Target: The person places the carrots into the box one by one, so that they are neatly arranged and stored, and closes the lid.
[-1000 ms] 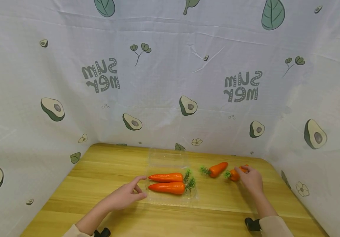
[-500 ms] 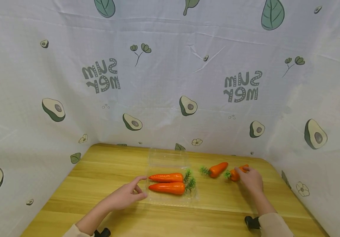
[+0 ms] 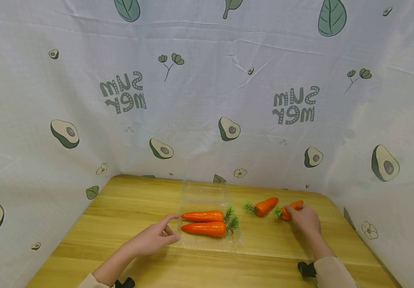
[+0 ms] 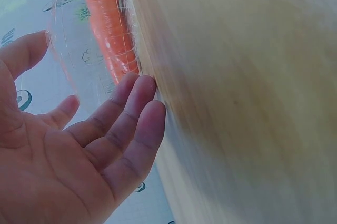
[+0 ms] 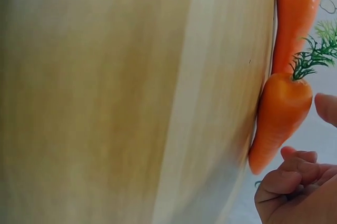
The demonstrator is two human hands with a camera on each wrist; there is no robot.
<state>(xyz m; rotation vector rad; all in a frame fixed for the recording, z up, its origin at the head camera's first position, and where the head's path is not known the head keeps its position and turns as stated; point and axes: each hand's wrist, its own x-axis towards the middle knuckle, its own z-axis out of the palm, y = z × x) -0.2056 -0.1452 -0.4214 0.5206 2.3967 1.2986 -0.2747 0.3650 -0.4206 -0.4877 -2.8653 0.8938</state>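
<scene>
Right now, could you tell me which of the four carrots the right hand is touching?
The rightmost carrot, at the right hand; the other three lie apart, further left.

Two carrots [image 3: 204,222] in tray [image 3: 207,242]; two carrots [image 3: 266,206] right.

wooden table [image 3: 127,224] | white avocado-print cloth backdrop [image 3: 199,100] behind and beside it

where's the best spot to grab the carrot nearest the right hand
Probably across the thick orange body just behind the leafy top. The rightmost carrot lies flat on the wooden table, greens pointing left and narrow tip toward the right hand. Coming from above, thumb and fingers on opposite sides, suits its round taper; the tip looks too thin and the greens too soft.
</scene>
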